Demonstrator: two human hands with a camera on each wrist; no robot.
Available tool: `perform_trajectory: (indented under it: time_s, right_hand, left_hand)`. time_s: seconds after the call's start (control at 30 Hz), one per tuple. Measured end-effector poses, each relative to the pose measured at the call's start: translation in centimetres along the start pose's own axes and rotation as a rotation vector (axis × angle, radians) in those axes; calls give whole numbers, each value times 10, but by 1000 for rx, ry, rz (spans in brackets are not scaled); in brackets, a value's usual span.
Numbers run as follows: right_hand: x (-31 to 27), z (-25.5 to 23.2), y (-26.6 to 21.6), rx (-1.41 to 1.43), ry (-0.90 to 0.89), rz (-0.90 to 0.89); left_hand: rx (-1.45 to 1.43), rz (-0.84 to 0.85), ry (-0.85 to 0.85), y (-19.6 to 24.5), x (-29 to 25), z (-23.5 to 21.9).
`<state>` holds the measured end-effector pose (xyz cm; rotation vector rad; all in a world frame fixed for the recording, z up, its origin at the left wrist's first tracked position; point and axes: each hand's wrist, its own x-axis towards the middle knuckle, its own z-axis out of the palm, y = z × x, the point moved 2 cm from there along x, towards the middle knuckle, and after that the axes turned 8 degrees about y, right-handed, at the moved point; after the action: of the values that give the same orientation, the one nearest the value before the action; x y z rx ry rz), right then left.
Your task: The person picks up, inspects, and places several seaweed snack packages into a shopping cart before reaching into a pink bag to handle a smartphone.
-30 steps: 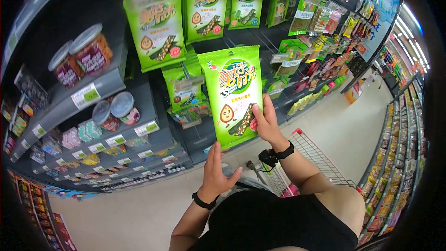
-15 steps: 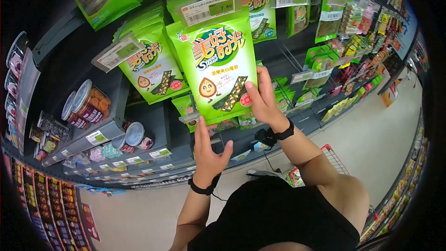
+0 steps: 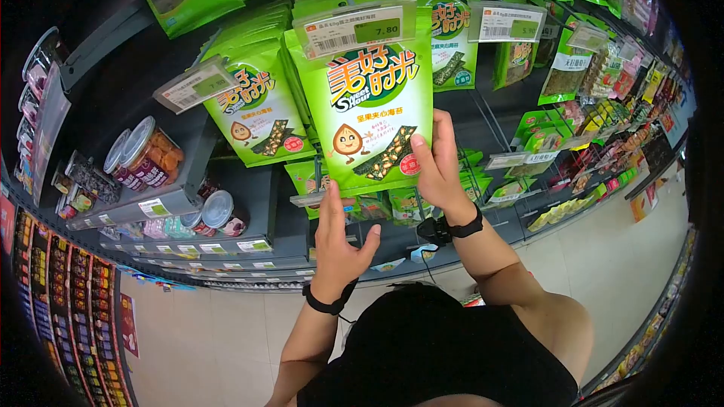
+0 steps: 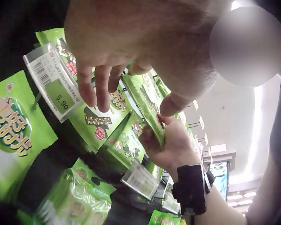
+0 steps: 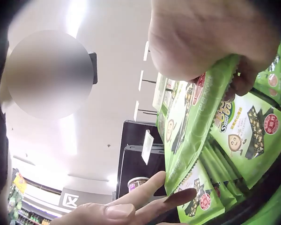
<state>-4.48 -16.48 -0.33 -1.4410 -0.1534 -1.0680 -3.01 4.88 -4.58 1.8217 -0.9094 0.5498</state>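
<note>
A green seaweed snack packet [image 3: 369, 120] faces the person, its top partly behind a 7.80 price tag [image 3: 354, 30]. The right hand [image 3: 441, 173] pinches its lower right edge, thumb on the front and fingers behind. At the bottom left corner, the fingertips of the left hand [image 3: 339, 241] touch the packet, fingers straight and thumb apart. In the right wrist view the packet [image 5: 196, 126] shows edge-on, with the right hand [image 5: 215, 37] above and the left hand's fingers [image 5: 145, 197] by its lower corner. Similar packets [image 3: 260, 113] hang beside it.
Plastic jars [image 3: 151, 152] stand on a shelf at the left. More hanging packets [image 3: 452, 38] and price tags [image 3: 507, 22] are at the right. A low rack shelf edge [image 3: 136, 207] runs beneath the jars. Pale floor [image 3: 219, 332] lies below.
The packet and both hands have come up to the hanging row, and the packet's top now lies behind the price tag. The cart has mostly left the view.
</note>
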Motion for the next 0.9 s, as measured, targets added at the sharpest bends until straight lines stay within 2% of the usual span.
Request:
perform_trajectory:
  time_s: [0.3, 0.4, 0.63, 0.77, 0.87, 0.9]
  right_hand:
    - [-6, -16, 3, -67, -25, 19]
    - [-7, -19, -1, -142, -39, -39]
    - [-2, -22, -12, -128, 10, 3]
    - [3, -23, -22, -155, -26, 68]
    - [2, -24, -28, -170, -4, 86]
    - [2, -23, -31, -170, 18, 90]
  left_hand:
    - [-24, -46, -20, -3, -9, 15]
    - [-57, -43, -8, -2, -12, 19]
    - [-114, -1, 86, -2, -13, 27]
    - [-197, 12, 133, -6, -18, 29]
    - [-218, 206, 179, -16, -19, 26]
    - [-225, 223, 219, -16, -17, 25]
